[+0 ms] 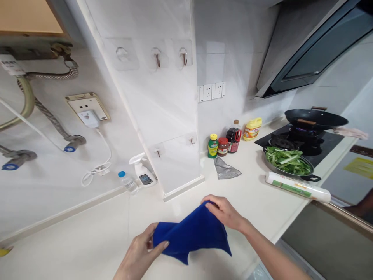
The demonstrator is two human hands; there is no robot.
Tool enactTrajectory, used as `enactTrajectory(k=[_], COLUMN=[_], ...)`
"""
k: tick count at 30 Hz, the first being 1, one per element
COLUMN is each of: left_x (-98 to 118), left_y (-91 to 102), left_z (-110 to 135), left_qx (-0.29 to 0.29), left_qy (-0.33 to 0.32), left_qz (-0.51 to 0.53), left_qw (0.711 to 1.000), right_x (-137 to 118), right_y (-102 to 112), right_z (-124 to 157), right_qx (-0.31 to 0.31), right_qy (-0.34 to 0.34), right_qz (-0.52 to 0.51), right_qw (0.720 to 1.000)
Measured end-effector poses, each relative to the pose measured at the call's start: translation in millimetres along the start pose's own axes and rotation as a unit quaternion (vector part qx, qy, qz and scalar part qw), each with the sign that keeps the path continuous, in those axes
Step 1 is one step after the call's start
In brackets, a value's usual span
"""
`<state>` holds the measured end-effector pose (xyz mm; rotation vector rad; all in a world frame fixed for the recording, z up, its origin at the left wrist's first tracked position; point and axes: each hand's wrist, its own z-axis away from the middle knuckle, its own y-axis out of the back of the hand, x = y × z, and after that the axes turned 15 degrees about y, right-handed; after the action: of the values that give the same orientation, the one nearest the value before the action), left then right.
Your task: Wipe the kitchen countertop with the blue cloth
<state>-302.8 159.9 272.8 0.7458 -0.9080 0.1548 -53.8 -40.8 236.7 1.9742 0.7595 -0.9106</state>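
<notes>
A blue cloth (pixel 195 229) is stretched between my two hands, just above the white countertop (pixel 96 237). My left hand (pixel 142 249) grips its left edge, thumb on top and fingers behind. At the upper right corner, my right hand (pixel 223 210) pinches the cloth between thumb and fingers. The lower edge hangs in loose points. Beyond my right hand, a crumpled grey plastic bag (pixel 225 170) lies on the counter.
A spray bottle (pixel 142 171) and a clear bottle (pixel 128 182) stand by the left wall. Seasoning bottles (pixel 234 136) line the back. To the right are a pan of greens (pixel 288 161), a plastic-wrapped roll (pixel 297 186) and a wok (pixel 316 118) over a lit burner.
</notes>
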Motion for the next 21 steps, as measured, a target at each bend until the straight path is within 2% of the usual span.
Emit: enactTrajectory(k=[3,6,9,11,14,17,19,21], left_x=[-9,-41,-80,-99,-114,-124,-130,-134], left_y=[-17.5,-44.7,-73.3,-93.9,-127.7,-153.4,-160.4,-160.8], left_z=[-25,-44,-51,-55,-74,-107,-127,-141], left_qx=[0.042,0.096,0.103,0.119,0.129,0.136,0.153,0.159], left_qy=[-0.028,-0.023,0.047,0.052,-0.049,-0.130,-0.154,-0.178], left_qz=[-0.002,-0.045,-0.164,-0.180,-0.160,-0.204,-0.244,-0.264], left_qw=[0.999,0.994,0.980,0.975,0.977,0.961,0.945,0.935], right_x=[25,55,84,102,128,147,154,159], right_y=[3,4,-5,-24,-67,-105,-116,-116], right_z=[-11,-1,24,39,50,48,45,44], right_qx=[0.011,-0.054,-0.129,-0.108,-0.061,-0.077,-0.084,-0.086], right_qy=[0.038,0.062,0.007,-0.024,-0.039,-0.040,-0.021,-0.001], right_qz=[0.047,0.119,0.112,0.119,0.181,0.253,0.286,0.297], right_qw=[0.998,0.989,0.985,0.987,0.981,0.963,0.954,0.951])
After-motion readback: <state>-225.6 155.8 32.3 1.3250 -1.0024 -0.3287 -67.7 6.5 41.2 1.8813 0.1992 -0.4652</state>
